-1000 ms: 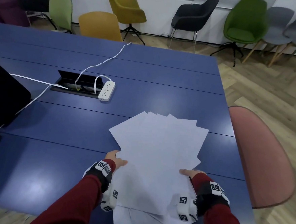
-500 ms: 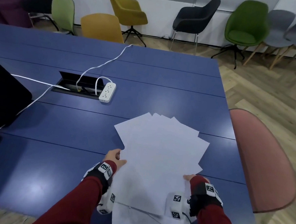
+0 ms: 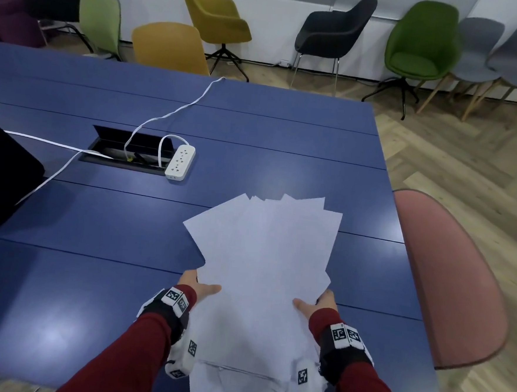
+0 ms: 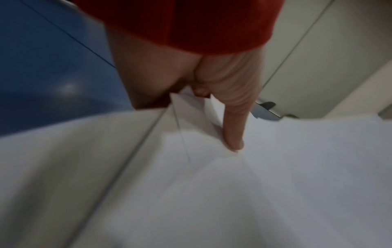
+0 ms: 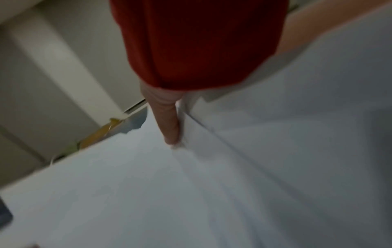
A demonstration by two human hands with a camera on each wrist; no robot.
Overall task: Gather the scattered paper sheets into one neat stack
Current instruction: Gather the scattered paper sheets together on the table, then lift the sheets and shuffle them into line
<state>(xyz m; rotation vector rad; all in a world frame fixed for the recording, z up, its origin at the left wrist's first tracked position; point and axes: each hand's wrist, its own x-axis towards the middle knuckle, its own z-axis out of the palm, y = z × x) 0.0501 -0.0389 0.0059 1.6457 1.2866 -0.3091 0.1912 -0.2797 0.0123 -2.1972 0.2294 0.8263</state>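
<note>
Two hands hold the paper sheets (image 3: 265, 257) between them, one at each long edge. Our left hand (image 3: 197, 288) grips the left edge, thumb laid on top of the uppermost sheet and pointing inward; the left wrist view shows that thumb (image 4: 232, 127) pressed flat on the paper with the rest of the hand going under the sheets. Our right hand (image 3: 317, 304) grips the right edge in the same manner, thumb on top; the right wrist view shows the thumb (image 5: 169, 127) lying along a raised paper edge. The fingers beneath the sheets are hidden in all views. Both forearms reach forward, roughly parallel, in red sleeves (image 3: 136, 349), each wrist carrying a black strap with white blocks bearing square black-and-white marker patterns (image 3: 176, 298).

We see the sheets fanned, not squared: several far corners splay apart at the top, and the near ends spread loosely below the wrists. The bundle lies over the near right part of the blue table (image 3: 95, 230); whether it touches the surface we cannot tell.

Further out, a white power strip (image 3: 180, 162) lies beside an open cable hatch (image 3: 128, 153), with white cords (image 3: 177, 110) running across the table. A pink chair (image 3: 447, 279) stands at the right edge. Coloured chairs line the far wall (image 3: 421, 42). No readable writing is visible.
</note>
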